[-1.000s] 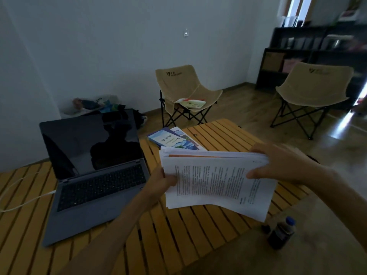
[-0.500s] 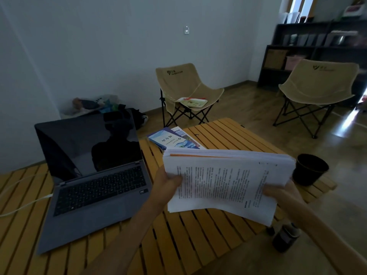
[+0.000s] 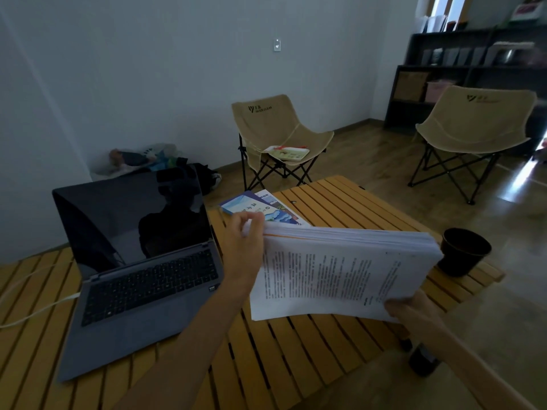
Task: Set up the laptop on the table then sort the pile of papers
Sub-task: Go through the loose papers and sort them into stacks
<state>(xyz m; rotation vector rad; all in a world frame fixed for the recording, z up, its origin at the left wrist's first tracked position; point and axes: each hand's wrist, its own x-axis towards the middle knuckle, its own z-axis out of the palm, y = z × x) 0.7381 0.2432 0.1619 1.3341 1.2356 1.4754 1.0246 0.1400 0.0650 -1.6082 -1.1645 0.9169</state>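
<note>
The left hand (image 3: 245, 247) has slid up to pinch the stack of papers (image 3: 340, 270) at its top corner, likely to leaf through, while the right hand (image 3: 414, 310) grips its lower corner for support.

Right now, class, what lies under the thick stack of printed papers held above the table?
Under the thick stack of printed papers show yellow wooden table slats and, at its far edge, blue-covered booklets partly hidden. Whatever lies directly beneath the sheets is covered.
</note>
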